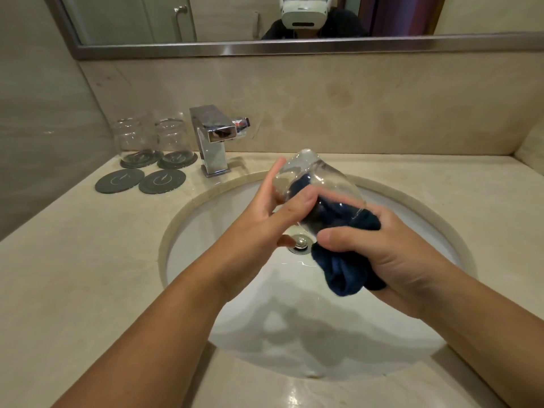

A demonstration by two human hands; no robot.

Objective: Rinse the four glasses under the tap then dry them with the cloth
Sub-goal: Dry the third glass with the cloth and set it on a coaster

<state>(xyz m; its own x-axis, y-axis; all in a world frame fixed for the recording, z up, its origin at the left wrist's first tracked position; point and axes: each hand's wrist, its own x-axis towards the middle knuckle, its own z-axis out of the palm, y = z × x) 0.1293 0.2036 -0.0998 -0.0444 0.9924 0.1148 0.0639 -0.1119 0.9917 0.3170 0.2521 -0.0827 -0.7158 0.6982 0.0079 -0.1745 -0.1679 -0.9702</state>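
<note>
One glass [321,187] is at the drying step over the sink [182,219]: my left hand [265,213] clamps it between thumb and fingers, my right hand [391,260] grips the cloth [341,275] stuffed inside, and next, I judge, it needs a twist of the cloth, then an empty coaster [119,181].

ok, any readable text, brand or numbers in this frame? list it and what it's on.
No readable words or numbers.
Coasters: a pale round emblem, no letters legible.
Tap lever: a red and blue mark, no text.
Headset in the mirror: no brand legible.
Glass and cloth: no print visible.
</note>
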